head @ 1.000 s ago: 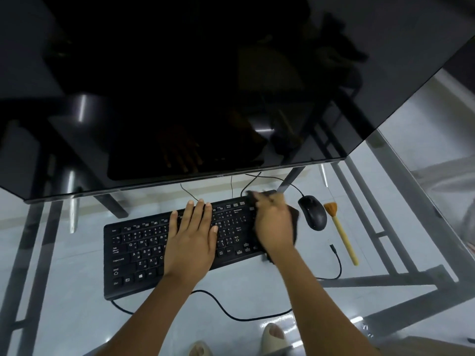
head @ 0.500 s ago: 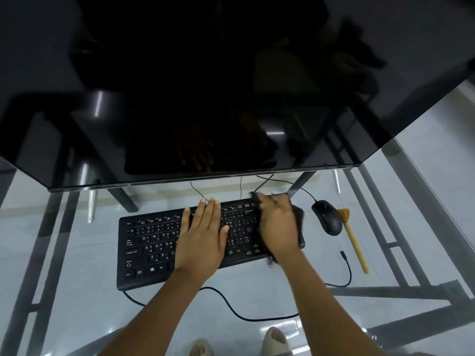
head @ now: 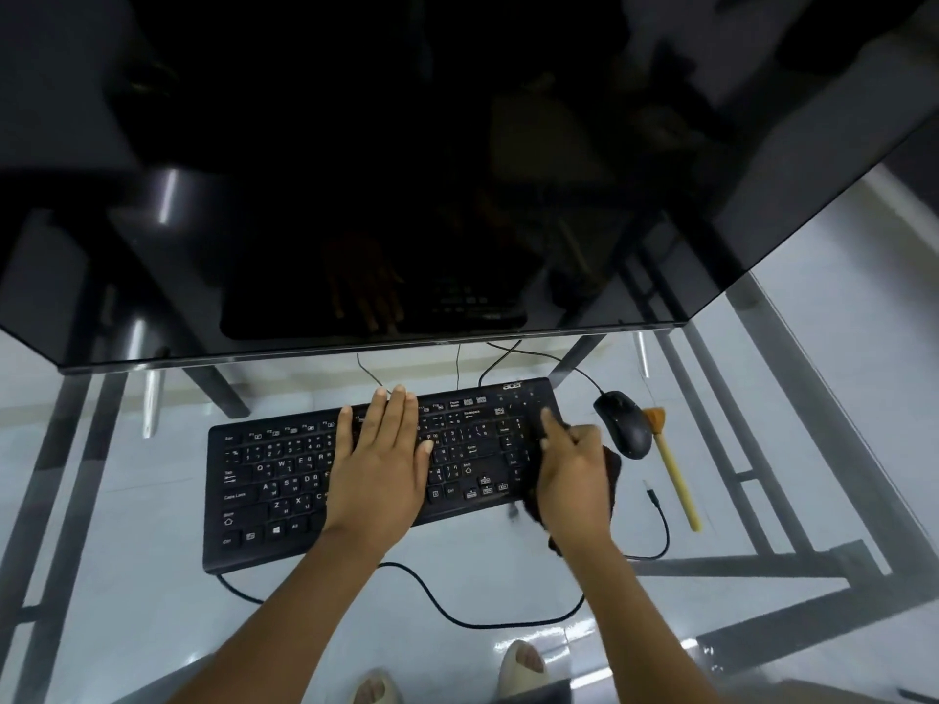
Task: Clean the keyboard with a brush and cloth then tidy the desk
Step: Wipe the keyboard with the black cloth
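A black keyboard [head: 274,480] lies on the glass desk below the monitor. My left hand [head: 381,464] rests flat on its middle keys, fingers together and pointing away. My right hand [head: 574,475] presses a dark cloth [head: 612,472] onto the keyboard's right end, over the number pad; most of the cloth is hidden under the hand. A brush [head: 673,470] with a pale wooden handle and orange bristles lies on the glass to the right of the mouse, untouched.
A black mouse [head: 622,424] sits between keyboard and brush. A large dark monitor [head: 355,170] overhangs the back of the desk. A black cable [head: 457,614] loops in front of the keyboard, and a loose plug [head: 652,495] lies near the brush. My feet show through the glass.
My right hand has slid the cloth rightward, from beside the main keys to the keyboard's right end. My left hand stays flat on the keys. The camera has shifted slightly.
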`<state>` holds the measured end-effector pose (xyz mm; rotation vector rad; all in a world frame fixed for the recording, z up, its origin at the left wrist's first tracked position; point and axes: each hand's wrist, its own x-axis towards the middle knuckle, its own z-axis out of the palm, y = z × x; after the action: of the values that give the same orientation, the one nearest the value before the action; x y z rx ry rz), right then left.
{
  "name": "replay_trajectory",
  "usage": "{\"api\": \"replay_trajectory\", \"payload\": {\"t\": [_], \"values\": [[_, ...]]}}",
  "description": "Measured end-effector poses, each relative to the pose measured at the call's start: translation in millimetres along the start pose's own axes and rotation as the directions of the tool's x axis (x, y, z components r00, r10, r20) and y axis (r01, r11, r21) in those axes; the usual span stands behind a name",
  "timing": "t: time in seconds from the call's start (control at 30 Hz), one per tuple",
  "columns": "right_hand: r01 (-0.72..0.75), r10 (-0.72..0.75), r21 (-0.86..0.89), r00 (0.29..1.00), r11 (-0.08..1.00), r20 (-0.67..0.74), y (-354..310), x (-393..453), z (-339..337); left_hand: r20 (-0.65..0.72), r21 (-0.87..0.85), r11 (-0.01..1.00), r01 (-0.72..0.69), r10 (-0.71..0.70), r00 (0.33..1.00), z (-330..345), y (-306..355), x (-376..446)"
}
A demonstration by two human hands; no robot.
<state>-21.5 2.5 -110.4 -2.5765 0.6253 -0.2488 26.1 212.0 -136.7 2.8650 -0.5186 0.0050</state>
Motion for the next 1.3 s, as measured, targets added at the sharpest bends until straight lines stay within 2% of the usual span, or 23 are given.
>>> {"api": "replay_trajectory", "payload": {"t": [0.07,0.17,0.2,0.23,0.3,0.37,0.4,0.5,0.6,0.63,0.67,0.7,0.73,0.8,0.83,0.9,0.93,1.0,1.03,1.07,1.1,1.2,1.3], "values": [[0.089,-0.094,0.046,0.99,0.995,0.109,-22,-27,3,-0.002,-0.001,1.0,0.006,-0.006,1.0,0,0,-1],[0.381,-0.378,0.023,0.905,0.924,0.194,-18,-51,12,0.012,-0.008,1.0,-0.013,0.013,1.0,-2,0,0],[0.337,-0.335,0.029,0.92,0.941,0.204,-9,-46,5,0.015,-0.004,1.0,-0.028,0.028,1.0,-4,-1,1],[0.228,-0.233,0.046,0.956,0.972,0.177,5,-39,0,0.011,0.008,0.999,-0.04,0.04,0.999,-7,-3,0],[0.101,-0.1,-0.041,0.995,0.994,0.02,29,-22,-12,-0.007,0.032,0.999,-0.04,0.04,0.999,-13,-12,-6],[0.067,-0.069,-0.059,0.997,0.996,-0.04,34,-17,-20,-0.038,0.032,0.999,-0.017,0.019,0.999,-19,-27,-22],[0.086,-0.088,-0.056,0.995,0.995,-0.037,31,-17,-20,-0.058,0.03,1.0,-0.01,0.012,0.998,-20,-36,-32],[0.063,-0.072,0.087,0.991,0.994,0.112,-8,-33,-13,-0.076,0.016,0.999,-0.039,0.041,0.996,-18,-49,-56],[0.239,-0.283,0.191,0.927,0.952,0.246,-52,-60,5,-0.081,0.0,0.999,-0.054,0.054,0.995,-16,-50,-59],[0.258,-0.323,0.238,0.9,0.936,0.292,-55,-66,11,-0.088,-0.003,0.999,-0.054,0.053,0.995,-16,-51,-58],[0.195,-0.289,0.296,0.903,0.935,0.317,-58,-66,10,-0.092,-0.003,0.998,-0.055,0.055,0.994,-17,-52,-57],[0.151,-0.245,0.283,0.91,0.947,0.335,-55,-61,7,-0.09,-0.004,0.998,-0.06,0.059,0.994,-17,-53,-57],[0.12,-0.193,0.234,0.926,0.965,0.323,-54,-52,-1,-0.087,-0.004,0.998,-0.064,0.064,0.994,-17,-53,-57],[0.036,-0.101,0.258,0.964,0.965,0.244,-40,-40,-8,-0.076,0.0,0.998,-0.065,0.065,0.995,-16,-54,-59],[0.098,-0.137,0.223,0.977,0.97,0.165,-32,-39,-8,-0.071,0.002,0.998,-0.062,0.062,0.996,-15,-54,-59],[0.262,-0.279,0.142,0.952,0.955,0.125,-32,-50,1,-0.075,0.004,0.999,-0.052,0.052,0.996,-14,-54,-60],[0.344,-0.358,0.112,0.922,0.932,0.147,-37,-62,12,-0.083,0.005,0.999,-0.051,0.052,0.995,-14,-54,-60],[0.368,-0.413,0.198,0.863,0.909,0.292,-55,-85,29,-0.095,0.003,0.998,-0.059,0.059,0.994,-13,-54,-60],[0.447,-0.489,0.198,0.803,0.872,0.341,-60,-88,29,-0.095,0.003,0.998,-0.065,0.065,0.993,-12,-54,-60],[0.457,-0.499,0.202,0.78,0.867,0.378,-59,-87,26,-0.095,0.001,0.998,-0.069,0.069,0.993,-12,-55,-60],[0.478,-0.51,0.178,0.787,0.86,0.348,-50,-84,23,-0.096,-0.003,0.997,-0.073,0.072,0.993,-12,-55,-60],[0.373,-0.407,0.165,0.855,0.913,0.32,-19,-68,11,-0.09,0.005,0.997,-0.077,0.077,0.993,-12,-56,-60],[0.432,-0.456,0.151,0.861,0.889,0.225,-5,-69,17,-0.089,0.013,0.998,-0.065,0.065,0.994,-12,-56,-61]]}}
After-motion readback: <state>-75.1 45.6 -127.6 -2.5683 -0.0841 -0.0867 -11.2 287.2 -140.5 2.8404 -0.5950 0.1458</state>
